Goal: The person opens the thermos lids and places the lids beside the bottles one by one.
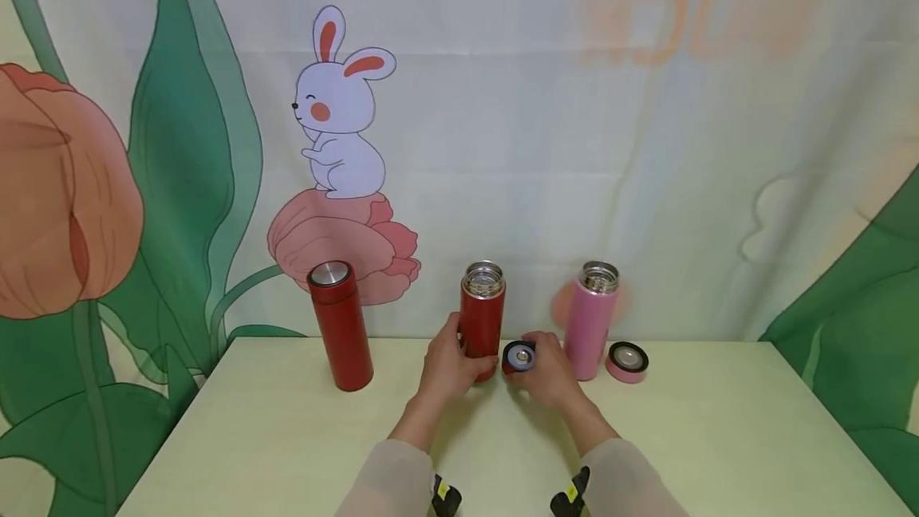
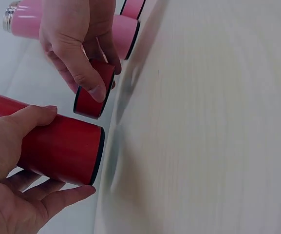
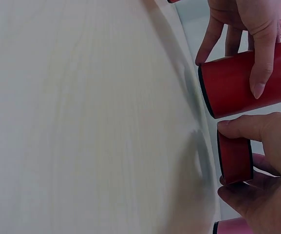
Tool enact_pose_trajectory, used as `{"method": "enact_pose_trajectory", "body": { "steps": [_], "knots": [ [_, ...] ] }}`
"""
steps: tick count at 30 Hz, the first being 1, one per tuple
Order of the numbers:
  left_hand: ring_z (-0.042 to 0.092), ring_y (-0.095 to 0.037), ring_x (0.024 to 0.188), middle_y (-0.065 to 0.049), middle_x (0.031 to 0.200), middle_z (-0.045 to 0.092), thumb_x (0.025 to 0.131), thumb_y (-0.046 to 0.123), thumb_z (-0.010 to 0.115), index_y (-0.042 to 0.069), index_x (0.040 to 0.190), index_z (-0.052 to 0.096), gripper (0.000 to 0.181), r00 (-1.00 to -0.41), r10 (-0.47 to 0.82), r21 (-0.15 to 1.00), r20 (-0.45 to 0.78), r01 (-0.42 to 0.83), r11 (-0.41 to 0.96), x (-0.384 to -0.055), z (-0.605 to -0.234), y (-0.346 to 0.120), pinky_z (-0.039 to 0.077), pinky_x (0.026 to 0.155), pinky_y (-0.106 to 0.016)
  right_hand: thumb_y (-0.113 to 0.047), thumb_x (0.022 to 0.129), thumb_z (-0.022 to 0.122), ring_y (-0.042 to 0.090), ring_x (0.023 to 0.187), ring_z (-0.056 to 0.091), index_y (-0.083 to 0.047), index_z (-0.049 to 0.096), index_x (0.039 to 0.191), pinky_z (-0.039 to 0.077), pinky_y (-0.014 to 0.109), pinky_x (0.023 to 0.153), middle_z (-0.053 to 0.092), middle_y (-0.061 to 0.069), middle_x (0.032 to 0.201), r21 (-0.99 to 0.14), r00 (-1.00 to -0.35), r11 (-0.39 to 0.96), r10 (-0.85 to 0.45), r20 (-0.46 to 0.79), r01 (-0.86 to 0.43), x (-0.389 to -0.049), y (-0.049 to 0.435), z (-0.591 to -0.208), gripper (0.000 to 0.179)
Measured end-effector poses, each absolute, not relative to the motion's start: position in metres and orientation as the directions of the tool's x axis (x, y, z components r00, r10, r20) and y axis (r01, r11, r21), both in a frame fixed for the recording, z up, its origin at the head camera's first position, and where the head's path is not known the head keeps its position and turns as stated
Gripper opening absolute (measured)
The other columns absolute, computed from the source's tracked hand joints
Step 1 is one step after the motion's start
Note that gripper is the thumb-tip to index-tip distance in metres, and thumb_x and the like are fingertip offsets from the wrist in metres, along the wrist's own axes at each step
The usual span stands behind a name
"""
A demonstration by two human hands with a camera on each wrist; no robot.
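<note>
At twelve o'clock on the table, the left hand curls its fingers round an uncapped red bottle; the right hand pinches a red lid between thumb and fingers, just off the bottle's three o'clock side. Farther toward three sit a pink bottle and pink lid; a capped red bottle stands at nine.

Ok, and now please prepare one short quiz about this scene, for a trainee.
1. Which hand holds the loose red lid?
2. How many bottles are open at the top?
3. True or false: the pink lid rests on the table, beside the pink bottle.

Key:
1. The right hand.
2. Two: the pink bottle and the middle red bottle; the other red bottle has its lid on.
3. True.
</note>
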State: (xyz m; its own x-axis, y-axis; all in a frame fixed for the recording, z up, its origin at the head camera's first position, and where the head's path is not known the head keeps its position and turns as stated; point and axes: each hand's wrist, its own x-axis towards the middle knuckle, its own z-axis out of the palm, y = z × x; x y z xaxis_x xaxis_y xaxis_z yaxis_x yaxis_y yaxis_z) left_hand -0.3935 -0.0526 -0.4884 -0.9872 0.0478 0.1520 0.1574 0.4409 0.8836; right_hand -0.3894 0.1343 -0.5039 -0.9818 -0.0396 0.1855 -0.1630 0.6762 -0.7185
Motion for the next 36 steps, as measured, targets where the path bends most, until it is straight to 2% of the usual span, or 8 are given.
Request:
{"method": "enact_pose_trajectory", "body": {
  "steps": [9,18,28,36],
  "knots": [
    [0.062,-0.031,0.129,-0.011,0.139,0.064,0.081,0.020,0.089,0.014,0.137,0.049,0.069,-0.987,0.036,0.874,0.154,0.153,0.461,-0.407,-0.493,-0.058,0.052,0.108,-0.050,-0.013,0.075,0.090,0.037,0.109,0.063,0.004,0.056,0.131,0.050,0.050,0.104,0.059,0.021,0.121,-0.699,-0.989,0.705,-0.019,0.147,-0.117,-0.401,0.126,-0.508,0.068],
    [0.059,-0.033,0.132,-0.013,0.142,0.061,0.083,0.020,0.088,0.013,0.140,0.046,0.071,-0.991,0.047,0.884,0.124,0.132,0.449,-0.413,-0.497,-0.058,0.051,0.109,-0.053,-0.016,0.077,0.089,0.036,0.110,0.063,0.002,0.055,0.128,0.051,0.050,0.101,0.058,0.020,0.119,-0.670,-0.993,0.739,0.013,0.119,-0.070,-0.407,0.118,-0.513,0.064],
    [0.060,-0.029,0.130,-0.009,0.141,0.062,0.083,0.021,0.088,0.015,0.140,0.046,0.071,-0.994,0.031,0.881,0.104,0.106,0.461,-0.421,-0.500,-0.058,0.050,0.110,-0.051,-0.015,0.076,0.088,0.036,0.108,0.062,0.006,0.054,0.129,0.051,0.050,0.102,0.057,0.021,0.119,-0.668,-0.991,0.739,0.001,0.134,-0.089,-0.413,0.122,-0.513,0.067],
    [0.059,-0.031,0.130,-0.010,0.141,0.062,0.083,0.021,0.088,0.016,0.139,0.046,0.070,-0.996,0.033,0.882,0.088,0.094,0.462,-0.419,-0.499,-0.058,0.051,0.109,-0.052,-0.018,0.079,0.087,0.036,0.110,0.063,0.004,0.054,0.130,0.051,0.050,0.102,0.058,0.019,0.121,-0.653,-0.993,0.754,0.009,0.117,-0.070,-0.414,0.120,-0.517,0.065]
  ]
}}
